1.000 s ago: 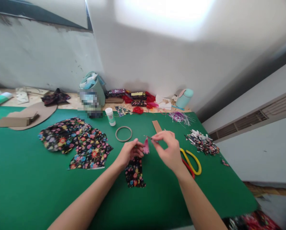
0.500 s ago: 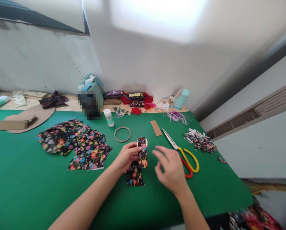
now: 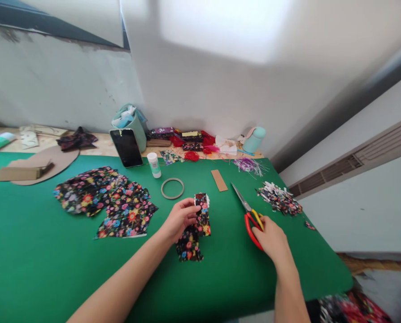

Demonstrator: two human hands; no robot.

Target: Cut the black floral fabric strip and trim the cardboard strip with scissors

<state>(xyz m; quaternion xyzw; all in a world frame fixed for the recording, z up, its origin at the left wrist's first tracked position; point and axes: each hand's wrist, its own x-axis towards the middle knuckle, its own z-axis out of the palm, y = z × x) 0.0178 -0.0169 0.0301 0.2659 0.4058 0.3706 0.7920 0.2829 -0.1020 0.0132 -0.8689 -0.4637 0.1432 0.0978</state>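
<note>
1. Pinching a small fabric strip (image 3: 202, 214), black with bright flowers, at its left edge with the left hand (image 3: 180, 220). Thumb and fingertips (image 3: 195, 207) clamped on the cloth, its lower end down on the green table (image 3: 52, 260).
2. Judged light, soft and limp. Apt to flop or slide once released, and to fray at the cut edges. Best held flat near an edge, close under the fingertips, rather than by a loose corner.
3. Overlapping a second floral scrap (image 3: 188, 246), flat on the table just below the left fingers.
4. Resting the right hand (image 3: 272, 240) on the scissors (image 3: 249, 211), well to the right of the left fingers. Palm over the red and yellow handles, blades pointing away toward the wall. Impossible to tell whether the right fingers are closed round the loops or merely laid on top.
5. Judged stiff, weightier than the cloth, and sharp toward the tip. To be taken by the handle loops only, blades kept away from the other hand.
6. Just beyond the left fingertips, a thin ring (image 3: 172, 188). Beyond and right of them, a cardboard strip (image 3: 219, 180).
7. Beyond the right fingers, a heap of fabric snippets (image 3: 279, 198). Well to the left of the left fingers, larger floral pieces (image 3: 106, 199) spread flat.
</note>
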